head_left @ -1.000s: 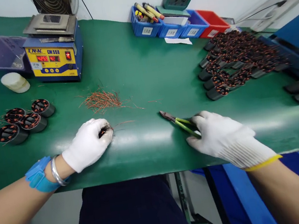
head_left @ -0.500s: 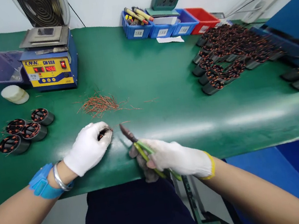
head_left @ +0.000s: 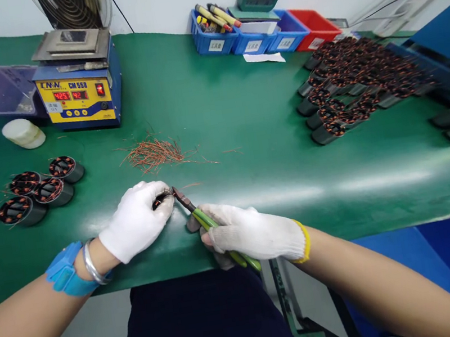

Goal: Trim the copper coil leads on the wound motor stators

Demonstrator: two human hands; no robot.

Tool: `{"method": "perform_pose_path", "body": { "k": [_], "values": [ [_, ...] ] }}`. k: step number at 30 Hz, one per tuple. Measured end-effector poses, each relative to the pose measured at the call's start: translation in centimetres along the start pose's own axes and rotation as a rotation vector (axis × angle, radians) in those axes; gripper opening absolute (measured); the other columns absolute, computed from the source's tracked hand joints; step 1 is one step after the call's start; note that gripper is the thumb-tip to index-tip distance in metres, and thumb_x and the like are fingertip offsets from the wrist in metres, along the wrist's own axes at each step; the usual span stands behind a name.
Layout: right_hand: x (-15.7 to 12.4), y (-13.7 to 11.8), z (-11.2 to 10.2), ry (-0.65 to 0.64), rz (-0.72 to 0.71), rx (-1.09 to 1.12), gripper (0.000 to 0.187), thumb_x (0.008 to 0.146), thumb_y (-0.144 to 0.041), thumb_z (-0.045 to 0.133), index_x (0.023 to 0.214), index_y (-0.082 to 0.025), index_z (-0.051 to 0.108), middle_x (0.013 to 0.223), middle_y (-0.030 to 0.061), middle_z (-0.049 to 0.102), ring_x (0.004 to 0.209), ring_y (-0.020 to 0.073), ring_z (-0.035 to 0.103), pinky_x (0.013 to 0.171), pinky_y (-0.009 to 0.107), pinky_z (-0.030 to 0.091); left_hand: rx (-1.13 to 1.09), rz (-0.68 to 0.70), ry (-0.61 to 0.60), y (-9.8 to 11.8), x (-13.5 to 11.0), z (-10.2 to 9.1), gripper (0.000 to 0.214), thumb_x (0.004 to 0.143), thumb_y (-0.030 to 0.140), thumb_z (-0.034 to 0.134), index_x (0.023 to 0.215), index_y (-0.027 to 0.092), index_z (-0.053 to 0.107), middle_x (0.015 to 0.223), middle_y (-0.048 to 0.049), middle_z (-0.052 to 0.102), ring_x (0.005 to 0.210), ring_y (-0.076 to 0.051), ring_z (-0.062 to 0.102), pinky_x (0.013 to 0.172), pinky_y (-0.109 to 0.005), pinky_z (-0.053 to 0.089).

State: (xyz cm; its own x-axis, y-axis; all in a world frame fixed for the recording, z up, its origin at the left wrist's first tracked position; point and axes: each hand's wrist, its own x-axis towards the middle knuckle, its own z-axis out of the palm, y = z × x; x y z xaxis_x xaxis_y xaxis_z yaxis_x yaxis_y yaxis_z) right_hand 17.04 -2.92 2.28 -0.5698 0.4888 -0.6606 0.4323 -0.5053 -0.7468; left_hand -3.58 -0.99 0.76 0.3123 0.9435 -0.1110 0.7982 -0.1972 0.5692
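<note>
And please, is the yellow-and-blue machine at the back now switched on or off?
On, it appears: the machine has red digits lit on its display, and its red switch glows.

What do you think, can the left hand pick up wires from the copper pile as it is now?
Probably not: the pile of copper wires lies just beyond the left hand, but that hand is closed around a dark part.
</note>
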Motion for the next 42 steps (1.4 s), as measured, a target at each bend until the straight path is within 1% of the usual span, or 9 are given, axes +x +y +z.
{"method": "perform_pose_path", "body": {
  "k": [6,9,16,21,25,30,35,40,42],
  "values": [
    [0.7,0.6,-1.5,-0.001,-0.105,0.153,0.031,0.077,-0.032,0.062,0.100,-0.020,0.046,0.063,-0.0065,0.054,0.048,0.0097,0.056,0.045,0.021,0.045,0.303,-0.088,-0.023,-0.2,-0.9,-1.5,0.060,0.065,0.061,0.067,0.105,0.018,0.058,0.099,-0.0108,0.062,0.083,-0.030,0.062,0.070,-0.040,0.048],
    [2.4,-0.6,-2.5,0.089,-0.226,0.282,0.039,0.071,-0.036,0.068,0.098,-0.020,0.045,0.072,-0.0029,0.059,0.059,0.0127,0.062,0.054,0.026,0.051,0.338,-0.001,-0.142,-0.6,-0.9,-1.7,0.044,0.071,0.053,0.066,0.099,0.020,0.061,0.093,-0.0073,0.063,0.078,-0.028,0.063,0.068,-0.038,0.049],
    [4.8,-3.1,-2.8,0.164,-0.242,-0.213,0.034,0.064,-0.028,0.076,0.086,-0.020,0.052,0.067,-0.0038,0.059,0.055,0.0101,0.053,0.048,0.022,0.041,0.302,0.363,-0.068,-0.7,-0.6,-0.4,0.041,0.084,0.034,0.058,0.121,0.016,0.059,0.107,-0.0111,0.065,0.094,-0.026,0.062,0.079,-0.034,0.049],
    [4.3,-2.5,-2.3,0.319,-0.263,-0.047,0.036,0.061,-0.026,0.073,0.088,-0.020,0.049,0.074,-0.0034,0.059,0.056,0.0104,0.054,0.051,0.025,0.045,0.318,0.096,0.031,-0.3,-0.7,-1.3,0.031,0.081,0.046,0.059,0.089,0.017,0.067,0.084,-0.0068,0.066,0.073,-0.022,0.061,0.064,-0.032,0.045],
    [4.0,-2.4,-2.2,0.376,-0.293,0.012,0.042,0.057,-0.030,0.075,0.088,-0.021,0.048,0.075,-0.0028,0.058,0.058,0.0118,0.054,0.052,0.027,0.044,-0.120,0.037,-0.267,-0.5,-0.5,-3.0,0.025,0.070,0.036,0.066,0.057,0.019,0.052,0.057,0.0019,0.054,0.053,-0.013,0.049,0.052,-0.026,0.039],
    [4.1,-2.5,-2.0,0.359,-0.317,0.085,0.044,0.054,-0.030,0.075,0.086,-0.022,0.046,0.071,-0.0042,0.056,0.059,0.0122,0.053,0.052,0.028,0.043,-0.287,-0.072,0.147,-0.5,-0.4,-2.8,0.039,0.054,0.036,0.075,0.082,0.019,0.055,0.073,0.0015,0.057,0.060,-0.013,0.050,0.053,-0.026,0.042],
    [4.1,-2.5,-2.1,0.342,-0.347,0.070,0.042,0.056,-0.029,0.072,0.087,-0.021,0.046,0.069,-0.0056,0.053,0.055,0.0101,0.048,0.051,0.027,0.041,-0.401,-0.057,0.098,-0.4,0.0,-1.0,0.025,0.080,0.036,0.062,0.063,0.020,0.052,0.058,0.0038,0.050,0.053,-0.011,0.045,0.050,-0.025,0.037],
    [4.0,-2.6,-2.2,0.411,-0.360,0.018,0.041,0.056,-0.028,0.072,0.086,-0.021,0.046,0.069,-0.0058,0.051,0.055,0.0100,0.046,0.049,0.026,0.038,-0.970,-0.070,0.615,-2.1,0.6,-1.5,0.018,0.084,0.036,0.057,0.075,0.021,0.054,0.071,0.0015,0.059,0.059,-0.013,0.057,0.051,-0.025,0.046],
    [4.1,-2.4,-2.0,0.395,-0.383,-0.026,0.038,0.057,-0.025,0.072,0.086,-0.021,0.047,0.071,-0.0052,0.053,0.057,0.0099,0.047,0.050,0.025,0.039,-0.799,-0.040,0.525,-2.1,0.5,-1.5,0.018,0.082,0.038,0.058,0.086,0.021,0.057,0.080,-0.0007,0.062,0.064,-0.014,0.060,0.054,-0.026,0.048]
  ]
}}
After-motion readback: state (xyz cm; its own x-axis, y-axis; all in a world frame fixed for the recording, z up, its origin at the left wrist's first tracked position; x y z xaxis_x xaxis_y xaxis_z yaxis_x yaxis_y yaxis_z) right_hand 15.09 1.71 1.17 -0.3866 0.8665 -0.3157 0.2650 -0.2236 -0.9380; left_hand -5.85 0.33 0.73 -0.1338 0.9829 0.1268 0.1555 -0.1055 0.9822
